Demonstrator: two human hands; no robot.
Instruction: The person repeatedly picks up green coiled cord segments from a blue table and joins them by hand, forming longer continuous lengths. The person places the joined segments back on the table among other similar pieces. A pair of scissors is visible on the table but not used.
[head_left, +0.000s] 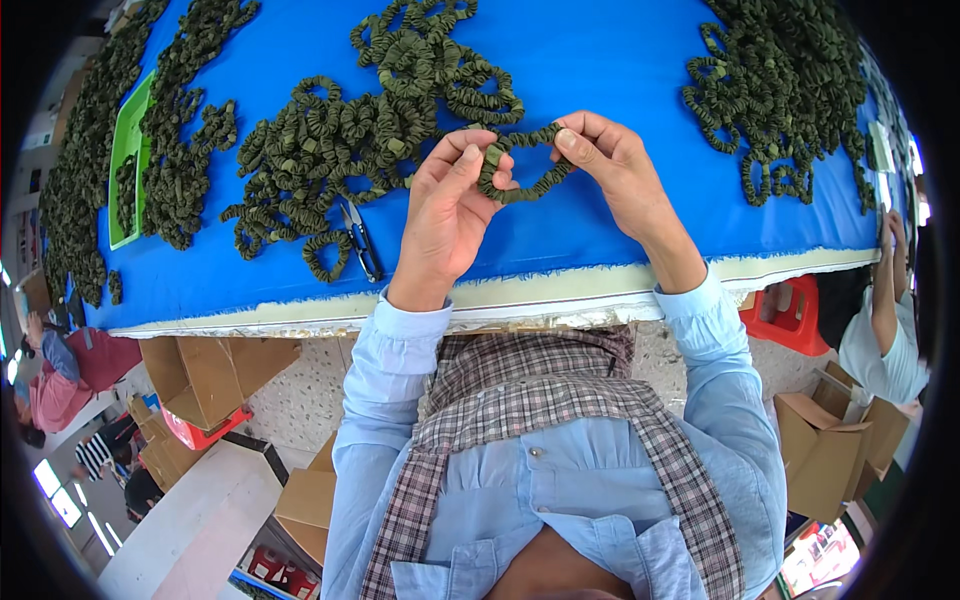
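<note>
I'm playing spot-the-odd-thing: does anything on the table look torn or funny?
Yes, the blue cloth: its front edge looks frayed and ragged instead of neat where it meets the cream strip.

Both arms raised ahead of the chest, converging. Left forearm [385,365] leans inward, wrist [427,283] nearly straight; left hand [445,205] turned palm inward, thumb [463,170] up, fingers [506,168] curled. Right forearm [705,335] angles inward; right hand [622,175] pinches thumb against forefinger. Hands near each other, apart.
</note>
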